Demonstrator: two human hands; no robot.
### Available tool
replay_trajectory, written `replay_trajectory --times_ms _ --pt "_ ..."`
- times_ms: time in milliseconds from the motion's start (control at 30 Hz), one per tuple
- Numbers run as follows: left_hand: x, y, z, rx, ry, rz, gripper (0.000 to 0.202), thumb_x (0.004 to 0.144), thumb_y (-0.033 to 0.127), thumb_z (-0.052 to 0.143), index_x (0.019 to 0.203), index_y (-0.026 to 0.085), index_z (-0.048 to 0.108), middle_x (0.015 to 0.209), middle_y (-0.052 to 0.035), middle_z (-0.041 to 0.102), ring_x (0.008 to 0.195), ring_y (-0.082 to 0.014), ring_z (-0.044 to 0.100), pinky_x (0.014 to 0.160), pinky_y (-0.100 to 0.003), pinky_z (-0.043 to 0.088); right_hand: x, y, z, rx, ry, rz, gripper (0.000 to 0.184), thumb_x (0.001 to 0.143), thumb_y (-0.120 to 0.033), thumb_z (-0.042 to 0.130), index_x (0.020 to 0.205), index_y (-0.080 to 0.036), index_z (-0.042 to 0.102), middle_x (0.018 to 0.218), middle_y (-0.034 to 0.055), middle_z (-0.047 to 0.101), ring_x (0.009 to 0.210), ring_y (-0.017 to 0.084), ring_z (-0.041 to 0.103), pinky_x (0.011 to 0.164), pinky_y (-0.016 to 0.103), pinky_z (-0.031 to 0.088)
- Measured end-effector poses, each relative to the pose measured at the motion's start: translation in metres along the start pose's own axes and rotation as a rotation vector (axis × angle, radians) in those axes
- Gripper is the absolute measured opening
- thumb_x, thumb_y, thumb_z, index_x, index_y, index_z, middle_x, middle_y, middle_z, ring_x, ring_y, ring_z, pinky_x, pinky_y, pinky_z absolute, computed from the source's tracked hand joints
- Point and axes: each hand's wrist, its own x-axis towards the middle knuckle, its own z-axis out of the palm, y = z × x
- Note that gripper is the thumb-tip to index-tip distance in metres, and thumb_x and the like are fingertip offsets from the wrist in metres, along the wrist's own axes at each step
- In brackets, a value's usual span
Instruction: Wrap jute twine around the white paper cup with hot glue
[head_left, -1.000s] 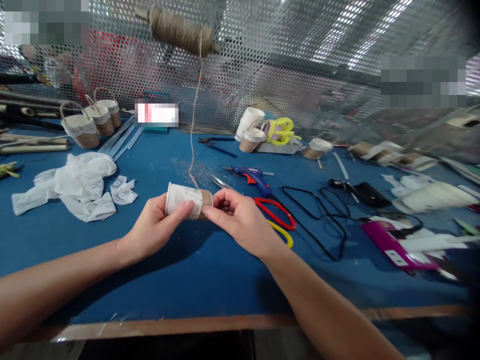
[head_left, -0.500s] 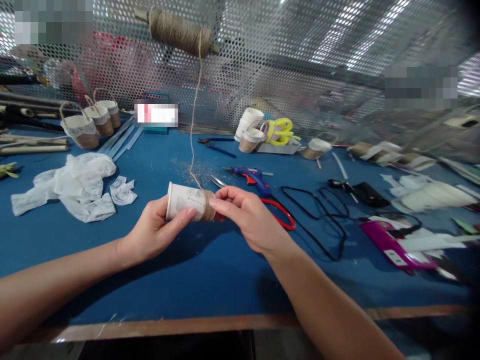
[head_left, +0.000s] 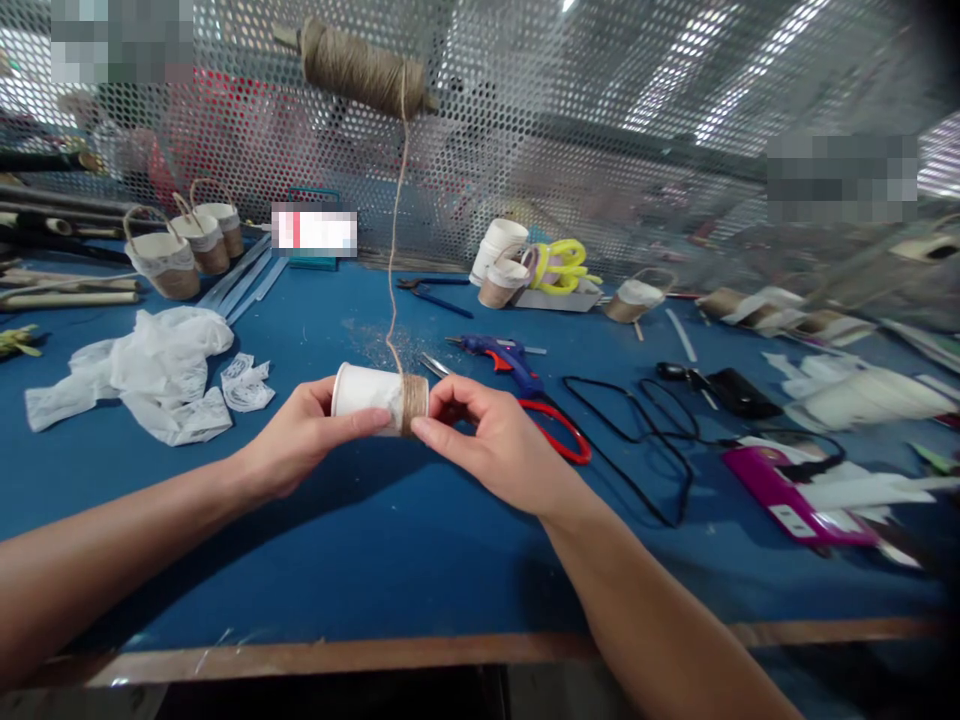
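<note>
A white paper cup lies sideways between my hands, above the blue table. Brown twine is wound in a band round its base end. My left hand grips the cup near its rim, thumb along the side. The thumb and fingers of my right hand close on the twine-wrapped base end. From the cup a strand of twine runs up to a large spool mounted on the perforated metal panel.
Behind my right hand lie a blue glue gun and red-handled scissors. Pliers rest farther back. White lace lies left, near small twine-wrapped cups. A black cord and magenta power strip are right.
The cup has turned about its length between my hands; its printed marking is out of sight, and the twine band looks wider. Both hands stay close to their former places.
</note>
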Motion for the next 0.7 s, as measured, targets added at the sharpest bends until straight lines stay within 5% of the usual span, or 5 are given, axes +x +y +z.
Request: replay_trajectory --times_ms 233,700 --pt "-0.0042 -0.0024 0.0026 0.263 0.025 0.136 0.017 0.067 0.020 0.068 0.082 0.013 0.066 0.076 -0.0022 0.070 0.063 -0.0125 0.059 0.062 -0.022 0.046 0.0020 0.0016 0.0027 0.079 0.033 0.086 0.017 0.072 -0.031 0.058 0.074 -0.017 0.048 0.070 -0.0011 0.051 0.061 0.009 0.046 0.059 0.024 0.040" --pt "-0.0073 -0.0082 0.0021 0.449 -0.004 0.231 0.020 0.070 0.024 0.062 0.085 0.010 0.064 0.076 -0.0048 0.069 0.063 -0.0148 0.059 0.060 -0.023 0.047 0.0020 0.0013 0.0050 0.045 0.045 0.116 0.017 0.071 -0.029 0.057 0.070 -0.018 0.045 0.064 -0.0037 0.046 0.057 0.008 0.042 0.053 0.022 0.036"
